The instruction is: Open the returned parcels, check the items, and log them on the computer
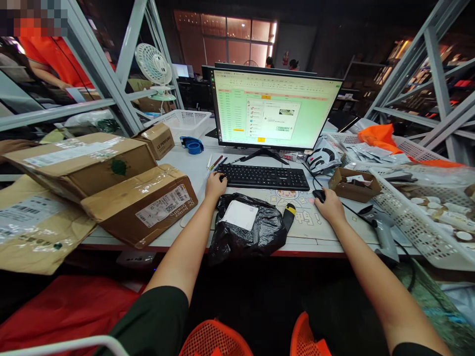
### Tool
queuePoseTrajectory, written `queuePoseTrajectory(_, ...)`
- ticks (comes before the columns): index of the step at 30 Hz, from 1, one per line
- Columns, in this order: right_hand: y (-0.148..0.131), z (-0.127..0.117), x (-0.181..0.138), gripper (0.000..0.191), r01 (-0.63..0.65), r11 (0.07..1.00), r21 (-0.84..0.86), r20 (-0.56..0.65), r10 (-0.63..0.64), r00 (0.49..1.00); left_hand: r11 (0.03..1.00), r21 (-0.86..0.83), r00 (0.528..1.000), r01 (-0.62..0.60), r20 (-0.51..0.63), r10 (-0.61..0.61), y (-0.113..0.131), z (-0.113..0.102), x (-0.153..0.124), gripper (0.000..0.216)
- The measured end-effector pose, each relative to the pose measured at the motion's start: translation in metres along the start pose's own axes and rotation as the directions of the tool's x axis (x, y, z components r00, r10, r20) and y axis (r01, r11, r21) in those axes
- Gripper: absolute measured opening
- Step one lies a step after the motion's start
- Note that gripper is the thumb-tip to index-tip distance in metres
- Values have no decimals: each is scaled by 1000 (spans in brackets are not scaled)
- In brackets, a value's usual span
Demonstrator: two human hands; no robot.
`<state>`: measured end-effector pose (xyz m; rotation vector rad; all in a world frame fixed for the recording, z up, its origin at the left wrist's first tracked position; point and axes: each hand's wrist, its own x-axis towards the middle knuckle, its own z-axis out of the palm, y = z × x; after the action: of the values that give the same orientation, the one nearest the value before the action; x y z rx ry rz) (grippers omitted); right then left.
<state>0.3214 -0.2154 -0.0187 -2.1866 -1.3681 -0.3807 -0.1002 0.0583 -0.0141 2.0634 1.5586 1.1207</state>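
My left hand [216, 186] rests at the left end of the black keyboard [265, 177], its fingers on the keys and holding nothing. My right hand [331, 205] is wrapped round a black computer mouse [319, 196] on the printed desk mat [308, 227]. Between my arms lies a parcel in a black plastic bag [267, 230] with a white label [240, 215] on top. A black and yellow utility knife [289, 216] lies against the bag's right side. Behind the keyboard, the monitor [274, 109] shows a spreadsheet with a chat window over it.
Cardboard boxes [144, 207] are piled at the left, beside a blue tape roll [193, 147] and several pens [217, 162]. A barcode scanner [384, 235], a small open box [354, 185] and white baskets [404, 217] stand right. A person in orange [55, 54] is far left.
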Motion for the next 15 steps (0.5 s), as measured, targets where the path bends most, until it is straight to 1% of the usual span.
queuePoseTrajectory(3, -1, -1, 0, 51, 24, 1000, -14, 13, -23, 1000, 1000, 1, 1000, 2, -3, -2, 0, 0, 0, 29)
queuePoseTrajectory(7, -1, -1, 0, 49, -42, 999, -18, 20, 42, 999, 1000, 7, 1000, -2, 2, 2, 0, 0, 0, 31)
queuePoseTrajectory(10, 0, 0, -1, 53, 5, 1000, -10, -1, -5, 1000, 1000, 13, 1000, -5, 4, 5, 1, -1, 0, 31)
queuePoseTrajectory(12, 1, 1, -1, 52, 45, 999, -9, -12, -45, 999, 1000, 17, 1000, -4, 3, 4, 1, -1, 0, 31)
queuePoseTrajectory(15, 2, 2, -1, 47, 32, 999, -6, -14, -32, 999, 1000, 23, 1000, -5, 4, 5, 1, -1, 0, 31)
